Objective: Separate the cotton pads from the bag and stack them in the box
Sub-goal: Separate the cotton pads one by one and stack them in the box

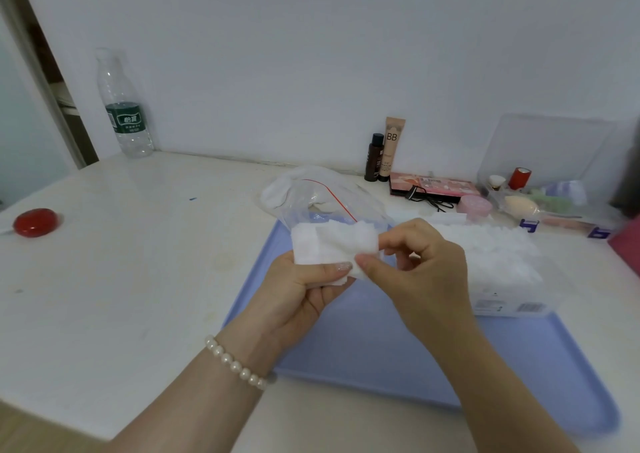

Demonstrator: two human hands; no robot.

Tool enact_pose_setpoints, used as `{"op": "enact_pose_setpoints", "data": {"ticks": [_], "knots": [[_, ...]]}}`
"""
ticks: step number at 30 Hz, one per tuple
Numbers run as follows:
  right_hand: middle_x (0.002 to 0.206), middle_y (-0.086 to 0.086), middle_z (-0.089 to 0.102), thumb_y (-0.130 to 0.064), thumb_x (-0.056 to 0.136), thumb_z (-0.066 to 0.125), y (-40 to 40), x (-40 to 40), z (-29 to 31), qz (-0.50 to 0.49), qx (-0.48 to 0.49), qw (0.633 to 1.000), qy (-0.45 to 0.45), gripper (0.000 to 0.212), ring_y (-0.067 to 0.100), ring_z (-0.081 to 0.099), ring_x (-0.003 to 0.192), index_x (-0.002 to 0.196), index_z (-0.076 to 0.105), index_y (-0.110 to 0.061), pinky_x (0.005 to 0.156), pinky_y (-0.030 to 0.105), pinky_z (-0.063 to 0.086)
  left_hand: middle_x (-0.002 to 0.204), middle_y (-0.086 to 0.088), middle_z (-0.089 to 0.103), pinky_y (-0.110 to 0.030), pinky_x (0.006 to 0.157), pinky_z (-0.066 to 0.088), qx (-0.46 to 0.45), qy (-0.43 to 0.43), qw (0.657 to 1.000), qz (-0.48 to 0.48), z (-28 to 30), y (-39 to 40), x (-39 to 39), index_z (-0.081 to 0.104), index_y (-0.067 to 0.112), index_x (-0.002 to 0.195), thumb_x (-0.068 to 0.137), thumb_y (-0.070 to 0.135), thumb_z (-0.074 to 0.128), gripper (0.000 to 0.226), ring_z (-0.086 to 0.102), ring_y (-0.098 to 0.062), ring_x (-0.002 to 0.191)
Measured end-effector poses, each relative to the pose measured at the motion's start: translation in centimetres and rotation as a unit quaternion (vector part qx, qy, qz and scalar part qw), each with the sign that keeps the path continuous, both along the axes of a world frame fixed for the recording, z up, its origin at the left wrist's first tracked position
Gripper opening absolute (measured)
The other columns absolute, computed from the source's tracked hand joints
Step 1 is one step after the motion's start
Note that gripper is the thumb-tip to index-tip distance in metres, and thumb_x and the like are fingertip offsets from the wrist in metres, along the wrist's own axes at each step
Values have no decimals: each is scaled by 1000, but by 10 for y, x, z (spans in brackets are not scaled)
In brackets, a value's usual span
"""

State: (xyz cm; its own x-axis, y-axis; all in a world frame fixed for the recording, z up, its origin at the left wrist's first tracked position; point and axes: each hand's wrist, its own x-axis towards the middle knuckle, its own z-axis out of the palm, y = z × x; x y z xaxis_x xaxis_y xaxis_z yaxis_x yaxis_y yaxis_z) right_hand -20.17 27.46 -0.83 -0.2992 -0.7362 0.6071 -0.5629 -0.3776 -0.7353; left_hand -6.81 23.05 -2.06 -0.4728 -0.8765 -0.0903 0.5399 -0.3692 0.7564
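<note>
Two hands work one small wad of cotton pads [332, 246] above the blue tray [363, 341]: my left hand [304, 289] grips it underneath, my right hand [415, 262] pinches its edge. Feather-light, soft, clingy, I judge; peel at a corner, then stack in the box [498, 265] just right.

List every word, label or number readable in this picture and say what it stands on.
"BB": on the beige tube standing at the wall.
Water bottle: green label with white characters, too blurred to read.
Dark small bottle: pale print, too small to read.
Clear box of cotton pads: stickers on its front, illegible.
Palette: print unreadable.
</note>
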Motion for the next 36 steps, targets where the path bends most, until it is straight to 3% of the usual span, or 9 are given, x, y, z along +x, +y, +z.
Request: {"op": "enact_pose_setpoints", "data": {"ticks": [3,8,12,17,22,24,27,31,36], "knots": [[73,-7,52,-8,65,73,-2,1,-6,-38,-74,987,135,11,-2,44,64,66,65,-16,59,5,32,100,-16,72,-27,77,58,1,2,1000,5,1,1,0,63,-1,101,63,-8,60,39,71,-23,89],[72,4,63,-2,64,72,-2,6,-10,-37,-140,963,226,7,14,49,75,66,66,-5,68,13,37,94,-15,72,-24,69,59,6,-14,999,30,1,1,0,64,-1,97,64,-13,59,35,71,-21,80],[79,2,63,-15,71,69,-3,5,-10,-37,-114,969,216,8,11,48,79,68,66,-8,74,8,35,98,-17,72,-25,69,58,3,-45,999,21,-1,0,0,63,-4,104,81,-16,52,28,71,-23,83],[80,-4,44,-40,73,60,-4,4,-12,-86,-34,983,156,31,16,41,74,60,58,-12,66,10,31,103,-17,71,-25,72,58,-24,-56,998,14,-1,3,-1,63,-3,104,74,-12,60,32,70,-23,90],[66,-15,41,-16,73,77,-3,1,-7,-110,-9,989,96,45,2,42,62,57,39,-34,63,4,32,98,-15,72,-24,70,58,-11,-53,999,8,-1,2,-1,63,-3,100,78,-16,57,27,71,-21,85],[53,-14,37,-11,75,75,0,3,-1,-120,1,992,45,50,3,40,53,53,36,-33,54,7,31,104,-17,71,-26,73,58,2,-33,999,6,-1,0,0,62,-5,105,80,-15,55,28,70,-22,88],[42,-8,36,-11,80,70,2,-1,9,-88,28,981,-171,41,6,32,41,50,42,-10,44,9,26,109,-18,68,-32,78,58,44,17,999,7,-2,-3,0,58,-8,112,84,-11,50,29,69,-26,90],[57,2,62,-11,87,61,5,-3,17,43,109,880,-461,13,8,56,44,76,59,-4,44,17,46,113,-20,66,-35,73,59,73,45,996,22,-2,-6,-2,55,-8,117,90,-7,47,28,69,-27,88],[69,5,71,-10,90,54,7,12,18,135,166,832,-512,5,12,64,48,93,58,-7,41,18,48,115,-21,66,-33,80,58,50,10,999,13,-5,-4,-4,54,-5,121,94,3,47,29,66,-30,101]]}}
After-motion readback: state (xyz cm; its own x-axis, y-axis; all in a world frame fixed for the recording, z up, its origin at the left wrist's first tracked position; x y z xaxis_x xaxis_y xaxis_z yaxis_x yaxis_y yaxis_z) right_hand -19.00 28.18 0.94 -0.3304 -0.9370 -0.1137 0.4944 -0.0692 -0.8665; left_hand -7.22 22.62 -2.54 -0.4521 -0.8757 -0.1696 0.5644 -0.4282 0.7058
